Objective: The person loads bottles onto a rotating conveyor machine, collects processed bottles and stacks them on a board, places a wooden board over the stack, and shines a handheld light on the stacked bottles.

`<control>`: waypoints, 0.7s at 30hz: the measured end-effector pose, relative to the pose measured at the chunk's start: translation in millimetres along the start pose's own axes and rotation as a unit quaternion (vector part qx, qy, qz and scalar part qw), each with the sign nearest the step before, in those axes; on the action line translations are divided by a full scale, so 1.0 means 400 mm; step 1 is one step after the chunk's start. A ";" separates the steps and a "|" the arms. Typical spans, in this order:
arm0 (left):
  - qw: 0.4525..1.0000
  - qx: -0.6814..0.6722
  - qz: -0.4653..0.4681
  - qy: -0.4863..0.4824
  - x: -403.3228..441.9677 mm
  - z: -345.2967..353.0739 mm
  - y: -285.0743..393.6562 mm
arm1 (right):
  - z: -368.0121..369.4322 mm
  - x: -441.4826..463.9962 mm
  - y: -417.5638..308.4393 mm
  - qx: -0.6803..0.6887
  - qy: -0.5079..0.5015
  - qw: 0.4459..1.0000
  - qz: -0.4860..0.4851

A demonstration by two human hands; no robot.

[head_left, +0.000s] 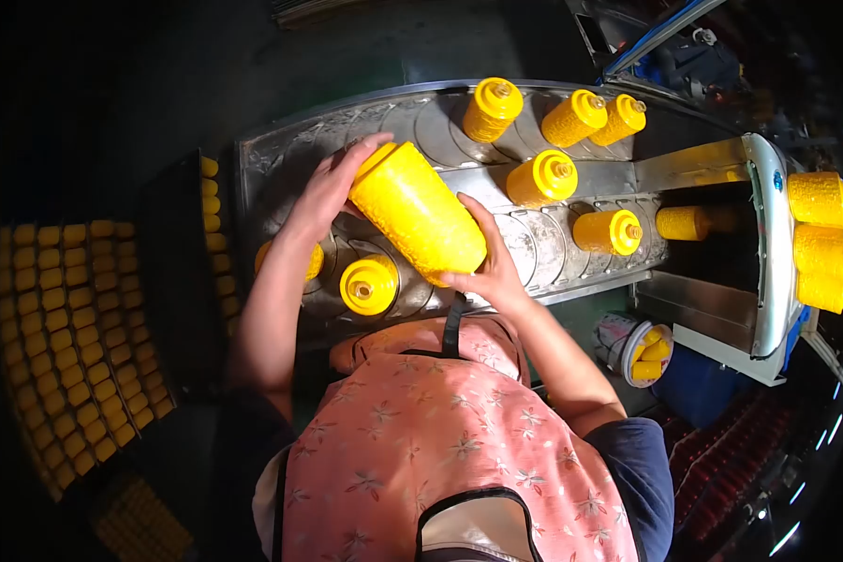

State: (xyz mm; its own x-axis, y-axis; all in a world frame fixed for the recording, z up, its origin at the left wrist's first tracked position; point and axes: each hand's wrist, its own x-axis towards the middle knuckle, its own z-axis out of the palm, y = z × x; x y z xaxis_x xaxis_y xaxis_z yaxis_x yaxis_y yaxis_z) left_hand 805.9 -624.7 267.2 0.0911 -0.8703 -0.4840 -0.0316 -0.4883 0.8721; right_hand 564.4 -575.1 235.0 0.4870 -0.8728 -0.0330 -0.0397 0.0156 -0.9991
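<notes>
Dim room [347,61]; mid-frame, a scuffed grey metal bench [601,175] bears yellow cylindrical spools [539,180]; left hand [330,184] and right hand [493,270] clasp a tilted yellow cylinder [420,214].

The head camera looks down, close above the apron [440,431].

Pink flower-print apron [440,421], black neck trim [473,493], short dark-blue sleeves [643,478]

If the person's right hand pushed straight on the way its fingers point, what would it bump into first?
The big yellow cylinder, which the right hand is touching. Beyond it, the left hand seems roughly in line, though depth is hard to judge here.
</notes>
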 end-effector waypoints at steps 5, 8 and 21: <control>0.990 0.108 0.025 -0.088 0.045 0.002 0.019 | -0.008 -0.045 0.025 0.501 -0.017 0.816 0.290; 0.982 -0.079 -0.013 -0.169 0.040 0.070 0.026 | -0.001 -0.058 0.026 0.667 -0.033 0.693 0.272; 0.980 -0.034 0.002 -0.195 0.083 0.178 0.067 | -0.075 -0.057 0.000 0.683 -0.012 0.680 0.267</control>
State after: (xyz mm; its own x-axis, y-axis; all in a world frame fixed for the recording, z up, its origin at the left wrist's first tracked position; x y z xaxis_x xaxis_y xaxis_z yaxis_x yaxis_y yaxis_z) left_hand 737.2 -671.2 269.5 -0.2976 -0.8364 -0.4602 0.0372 -0.4919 0.8699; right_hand 527.1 -569.6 236.5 0.7363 -0.5572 -0.3840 0.6228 0.7799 0.0624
